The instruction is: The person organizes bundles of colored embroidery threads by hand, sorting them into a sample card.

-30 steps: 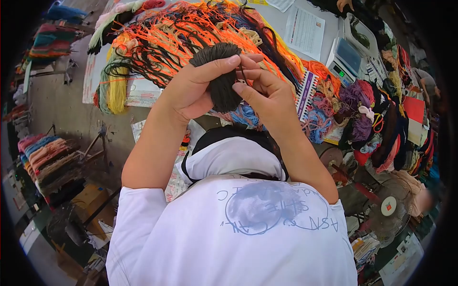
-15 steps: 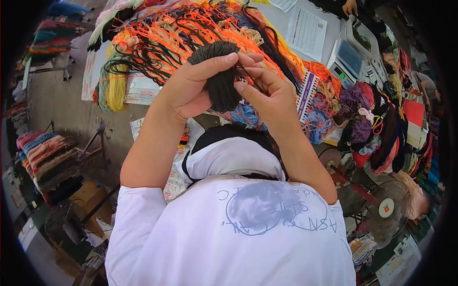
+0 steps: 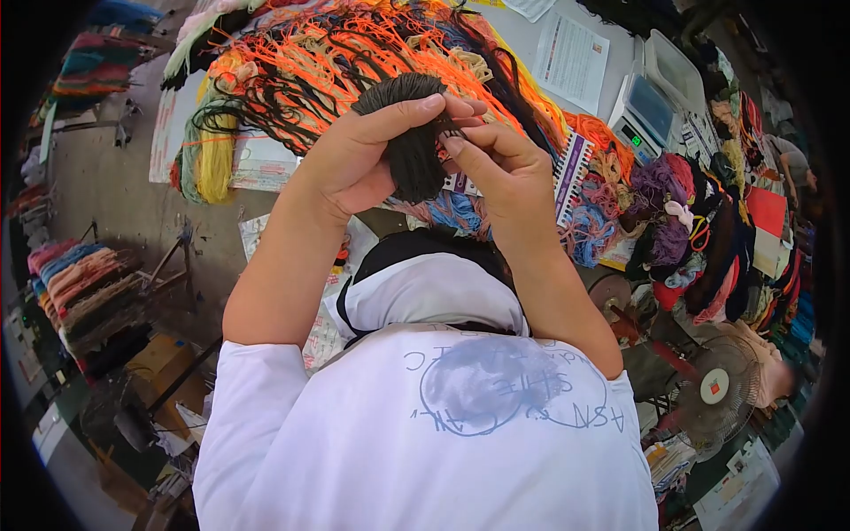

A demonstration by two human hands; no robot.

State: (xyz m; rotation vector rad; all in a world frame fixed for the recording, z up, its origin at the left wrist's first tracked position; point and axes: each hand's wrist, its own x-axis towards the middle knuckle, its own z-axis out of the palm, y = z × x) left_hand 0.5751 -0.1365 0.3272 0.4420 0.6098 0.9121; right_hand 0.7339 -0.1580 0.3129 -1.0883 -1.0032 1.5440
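Note:
A folded bundle of dark yarn hangs in my left hand, whose thumb lies across it with the fingers curled behind. At the right side of the bundle, my right hand has thumb and forefinger pinched together by its edge; strands there are too small to make out clearly. Beyond both hands, orange and black yarn is spread over the table. Blue and pink yarn lies just below the bundle.
Right of my hands are a spiral-bound booklet, a digital scale, a plastic tray and mixed yarn piles. A printed sheet lies behind. A fan stands lower right, yarn racks at left.
My right thumb and forefinger have moved slightly up and closer together beside the bundle. Another person's hand and the dark green material at the plastic tray are gone from view.

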